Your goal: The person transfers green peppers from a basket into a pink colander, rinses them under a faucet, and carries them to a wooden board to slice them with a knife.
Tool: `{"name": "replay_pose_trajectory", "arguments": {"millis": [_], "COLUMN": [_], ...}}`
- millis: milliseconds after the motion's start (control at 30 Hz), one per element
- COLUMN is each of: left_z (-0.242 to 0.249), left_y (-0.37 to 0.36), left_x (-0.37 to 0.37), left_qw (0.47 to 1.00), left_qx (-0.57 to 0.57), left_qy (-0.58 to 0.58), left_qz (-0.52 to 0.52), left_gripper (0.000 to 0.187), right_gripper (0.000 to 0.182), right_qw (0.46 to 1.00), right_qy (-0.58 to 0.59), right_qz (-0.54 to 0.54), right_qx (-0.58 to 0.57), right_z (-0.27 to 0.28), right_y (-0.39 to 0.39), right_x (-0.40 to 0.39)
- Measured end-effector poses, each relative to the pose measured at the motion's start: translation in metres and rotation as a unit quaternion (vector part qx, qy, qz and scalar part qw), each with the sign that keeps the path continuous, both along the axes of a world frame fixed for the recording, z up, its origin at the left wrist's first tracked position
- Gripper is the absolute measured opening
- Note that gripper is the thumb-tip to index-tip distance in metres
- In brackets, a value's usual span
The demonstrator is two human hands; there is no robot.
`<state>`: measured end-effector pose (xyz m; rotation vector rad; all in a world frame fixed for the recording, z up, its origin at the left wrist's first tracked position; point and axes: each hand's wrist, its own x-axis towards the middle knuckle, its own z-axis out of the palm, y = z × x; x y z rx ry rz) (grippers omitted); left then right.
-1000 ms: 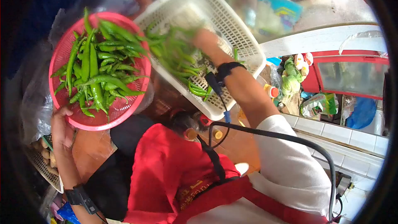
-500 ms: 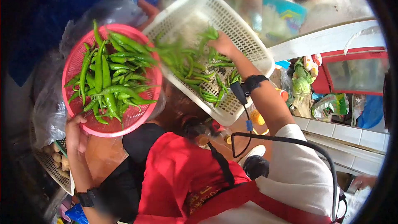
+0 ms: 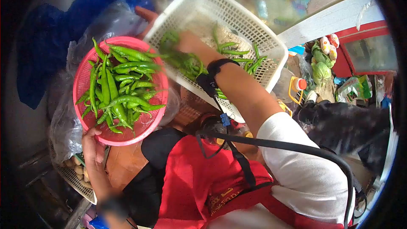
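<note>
A pink plastic colander (image 3: 123,142) heaped with long green chili peppers (image 3: 119,85) is at the left. My left hand (image 3: 93,143) grips its lower-left rim from below, thumb over the edge. To its right, a white slotted basket (image 3: 265,34) sits tilted in view, holding more green peppers (image 3: 196,65) in a pile along its left side. A few loose peppers (image 3: 235,52) lie across its middle and right. Inside the basket, my right hand (image 3: 187,42) reaches to the left side among the peppers. Motion blur smears its fingers, so I cannot tell whether they hold peppers.
Clear plastic bagging (image 3: 68,123) and a blue bag (image 3: 46,55) surround the colander's left side. A basket of potatoes (image 3: 80,174) stands at lower left. On the right are a red-capped jug (image 3: 300,85), a cabbage (image 3: 321,73) and a person's dark-clothed leg (image 3: 347,129).
My right hand has moved left and deeper into the white basket, from its upper middle to the pepper pile. The colander has shifted slightly right and down in view. A dark-clothed leg has appeared at right.
</note>
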<state>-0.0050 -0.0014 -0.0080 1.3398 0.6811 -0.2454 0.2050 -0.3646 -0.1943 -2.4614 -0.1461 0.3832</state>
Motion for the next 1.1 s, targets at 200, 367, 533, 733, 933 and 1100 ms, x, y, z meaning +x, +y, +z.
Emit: {"name": "replay_pose_trajectory", "arguments": {"millis": [200,367,533,733,933,1100], "left_z": [0.009,0.009,0.005,-0.004,0.000,0.004], "left_y": [-0.012,-0.012,-0.008,0.000,-0.007,-0.007], "left_x": [0.002,0.002,0.001,0.000,0.000,0.003], "left_qw": [1.000,1.000,0.999,0.997,0.998,0.999], "left_qx": [-0.023,0.012,0.018,-0.034,-0.057,-0.029], "left_qy": [0.001,0.015,0.015,-0.057,-0.036,-0.039], "left_qz": [-0.008,0.007,0.023,-0.030,0.011,-0.005], "left_gripper": [0.063,0.064,0.065,0.063,0.067,0.068], "right_gripper": [0.075,0.070,0.063,0.052,0.052,0.053], "right_qw": [0.990,0.983,0.981,0.971,0.982,0.974], "right_qy": [0.040,0.054,0.040,0.056,0.050,0.179], "right_qz": [0.119,0.082,0.078,0.061,0.111,0.079], "right_qx": [-0.070,-0.154,-0.171,-0.223,-0.145,0.113], "right_z": [0.030,0.045,0.027,0.012,0.019,0.044], "right_y": [0.022,0.031,0.035,0.044,0.017,-0.054], "right_x": [-0.027,-0.037,-0.029,-0.019,-0.018,-0.025]}}
